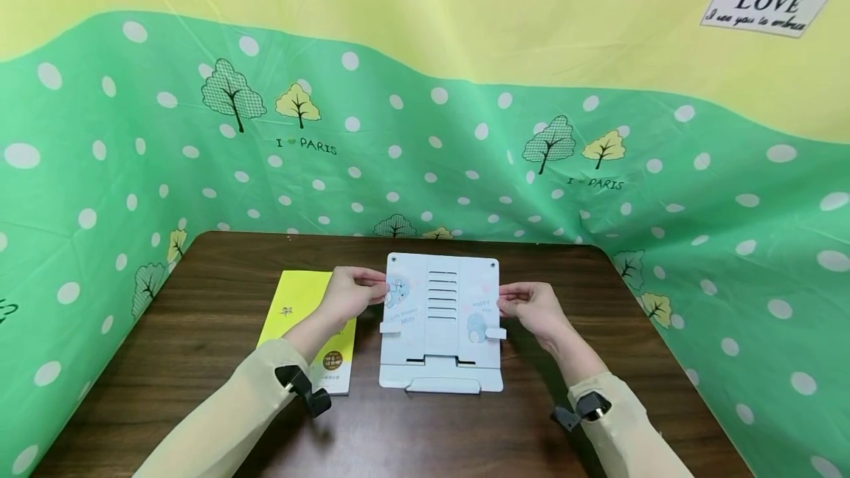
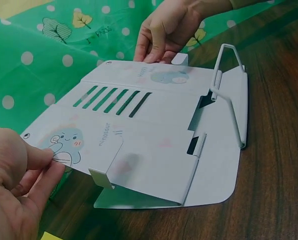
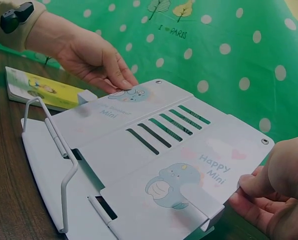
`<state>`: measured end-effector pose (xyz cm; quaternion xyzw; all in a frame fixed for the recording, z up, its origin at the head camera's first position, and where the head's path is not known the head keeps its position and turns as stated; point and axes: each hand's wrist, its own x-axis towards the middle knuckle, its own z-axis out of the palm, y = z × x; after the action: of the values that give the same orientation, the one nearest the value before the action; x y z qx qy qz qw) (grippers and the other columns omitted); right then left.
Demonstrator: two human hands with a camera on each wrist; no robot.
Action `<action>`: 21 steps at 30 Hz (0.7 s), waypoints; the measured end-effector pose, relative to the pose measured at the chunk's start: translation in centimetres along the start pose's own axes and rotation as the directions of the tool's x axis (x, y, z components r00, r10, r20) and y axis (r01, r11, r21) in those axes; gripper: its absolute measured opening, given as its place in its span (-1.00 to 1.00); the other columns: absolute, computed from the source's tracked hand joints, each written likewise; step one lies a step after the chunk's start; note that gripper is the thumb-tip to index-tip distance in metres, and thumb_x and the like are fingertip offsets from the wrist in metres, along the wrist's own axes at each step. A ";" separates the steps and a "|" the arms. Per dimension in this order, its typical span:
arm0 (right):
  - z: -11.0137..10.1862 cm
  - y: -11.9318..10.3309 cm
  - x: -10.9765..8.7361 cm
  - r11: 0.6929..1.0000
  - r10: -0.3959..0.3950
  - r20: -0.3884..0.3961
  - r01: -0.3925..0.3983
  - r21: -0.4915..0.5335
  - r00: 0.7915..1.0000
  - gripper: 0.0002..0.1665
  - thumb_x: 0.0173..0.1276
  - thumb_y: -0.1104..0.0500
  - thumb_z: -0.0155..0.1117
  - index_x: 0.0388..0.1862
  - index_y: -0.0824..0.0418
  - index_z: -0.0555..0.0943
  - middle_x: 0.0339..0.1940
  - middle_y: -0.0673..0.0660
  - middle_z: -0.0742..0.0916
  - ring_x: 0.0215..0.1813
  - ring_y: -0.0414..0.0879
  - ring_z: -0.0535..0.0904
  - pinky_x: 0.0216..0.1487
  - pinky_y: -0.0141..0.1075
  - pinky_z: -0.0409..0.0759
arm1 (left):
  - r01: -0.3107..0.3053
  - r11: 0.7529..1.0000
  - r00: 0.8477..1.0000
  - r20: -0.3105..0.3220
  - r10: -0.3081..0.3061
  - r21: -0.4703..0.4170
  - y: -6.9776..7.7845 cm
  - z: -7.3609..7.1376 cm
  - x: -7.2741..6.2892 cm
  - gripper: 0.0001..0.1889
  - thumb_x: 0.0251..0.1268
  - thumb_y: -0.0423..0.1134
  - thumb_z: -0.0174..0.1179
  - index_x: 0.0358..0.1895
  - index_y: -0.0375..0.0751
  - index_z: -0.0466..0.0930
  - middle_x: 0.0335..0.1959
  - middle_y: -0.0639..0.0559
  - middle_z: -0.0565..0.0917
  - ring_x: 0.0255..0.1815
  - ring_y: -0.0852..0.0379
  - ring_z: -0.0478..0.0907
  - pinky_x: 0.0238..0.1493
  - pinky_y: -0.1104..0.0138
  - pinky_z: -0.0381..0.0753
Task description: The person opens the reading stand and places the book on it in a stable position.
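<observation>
A white book stand [image 1: 441,316] with cartoon dinosaurs and a column of slots stands on the table, its back panel raised at a slant over a flat base. My left hand [image 1: 352,292] pinches the panel's left edge between thumb and fingers. On the opposite edge, my right hand [image 1: 533,308] pinches the panel in the same way. A bent wire bar [image 2: 228,90] rises at the stand's front in the left wrist view. Small white page clips [image 3: 196,202] sit on the panel's sides. The back of the panel is hidden.
A yellow book [image 1: 292,301] lies left of the stand, partly under my left forearm. The brown wooden table [image 1: 438,434] is bordered by a green and yellow patterned cloth [image 1: 425,146] at the back and sides.
</observation>
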<state>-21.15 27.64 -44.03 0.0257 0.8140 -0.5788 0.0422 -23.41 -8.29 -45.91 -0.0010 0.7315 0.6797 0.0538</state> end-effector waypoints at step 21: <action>-0.5 -1.6 -1.9 0.999 -0.046 -0.023 0.047 0.023 0.999 -0.71 0.45 0.45 0.39 0.11 0.55 0.67 -0.11 0.36 0.74 -0.15 0.03 0.75 0.04 -0.05 0.75 | -0.096 0.995 0.995 -0.014 0.096 0.024 1.1 0.4 -1.5 -0.88 0.37 -0.48 0.41 -0.08 -0.38 0.77 -0.22 -0.20 0.77 -0.21 -0.02 0.78 -0.08 0.15 0.79</action>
<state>-19.47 27.65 -42.20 0.0138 0.8079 -0.5888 0.0193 -21.98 -7.92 -44.74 0.0295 0.7391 0.6728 0.0156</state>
